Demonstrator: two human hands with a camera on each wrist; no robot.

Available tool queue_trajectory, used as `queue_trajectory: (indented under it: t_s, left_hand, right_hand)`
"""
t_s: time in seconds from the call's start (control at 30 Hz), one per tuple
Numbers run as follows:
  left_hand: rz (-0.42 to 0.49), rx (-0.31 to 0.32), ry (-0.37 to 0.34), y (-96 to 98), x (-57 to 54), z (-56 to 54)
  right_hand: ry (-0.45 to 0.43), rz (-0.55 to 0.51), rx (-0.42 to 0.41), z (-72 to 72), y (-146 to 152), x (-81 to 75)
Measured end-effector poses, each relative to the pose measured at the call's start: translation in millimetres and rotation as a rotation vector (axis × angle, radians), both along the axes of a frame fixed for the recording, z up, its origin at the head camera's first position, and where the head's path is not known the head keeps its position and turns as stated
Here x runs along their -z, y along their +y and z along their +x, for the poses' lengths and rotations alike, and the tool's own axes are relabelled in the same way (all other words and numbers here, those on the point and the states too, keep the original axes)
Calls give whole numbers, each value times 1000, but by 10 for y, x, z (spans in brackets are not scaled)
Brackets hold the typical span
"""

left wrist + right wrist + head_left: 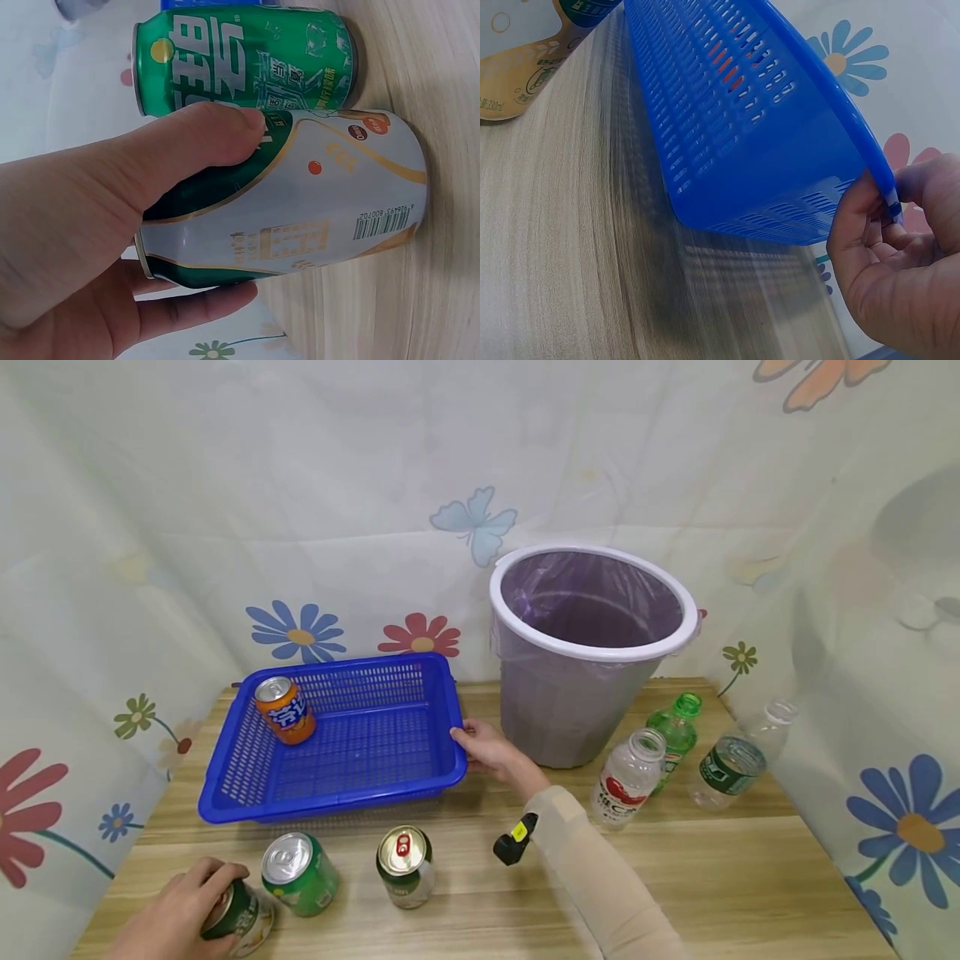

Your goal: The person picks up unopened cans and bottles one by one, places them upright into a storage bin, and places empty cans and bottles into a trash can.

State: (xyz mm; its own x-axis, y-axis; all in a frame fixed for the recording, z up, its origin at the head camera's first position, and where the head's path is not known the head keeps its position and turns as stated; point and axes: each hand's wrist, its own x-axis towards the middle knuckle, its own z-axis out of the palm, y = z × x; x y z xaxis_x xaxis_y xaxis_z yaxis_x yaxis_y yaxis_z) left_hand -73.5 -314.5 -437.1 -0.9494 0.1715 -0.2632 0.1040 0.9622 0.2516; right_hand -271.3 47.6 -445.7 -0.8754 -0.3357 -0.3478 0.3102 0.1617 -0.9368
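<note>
Holding a green-white can (330, 187) inside curled left grip (180, 910), right grip (491, 749) pinching blue basket (352, 752) at rim

Label check

L wrist: I get 碧 on the green Sprite can (244, 60), plus a barcode (381, 224) on the white-green can (300, 199), nos. too fuzzy. R wrist: 330ml on the gold-white can (517, 64). Head: 芬达 on the orange Fanta can (287, 712).

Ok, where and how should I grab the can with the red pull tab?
Probably round the upper side wall of the red-tabbed can, from its right: it stands upright, tabletop showing there, with the green Sprite can on its left.
</note>
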Motion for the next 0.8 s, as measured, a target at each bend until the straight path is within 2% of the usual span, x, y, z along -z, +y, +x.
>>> queue_trajectory:
  t_s: [0.17,0.2,0.33,0.6,0.8]
  left_hand:
    - [5,16,-1,6,-43,-15]
    - [3,20,0,8,-53,-17]
    - [-10,26,5,3,-56,-24]
    - [6,34,20,11,-76,-32]
    - [4,42,44,0,-141,-65]
  right_hand:
    - [-11,2,-20,-15,7,-13]
    - [-10,1,-18,-45,7,31]
    - [-9,-4,-32,-55,9,46]
    - [-2,7,5,-38,-15,53]
    - [2,20,11,-34,-8,49]
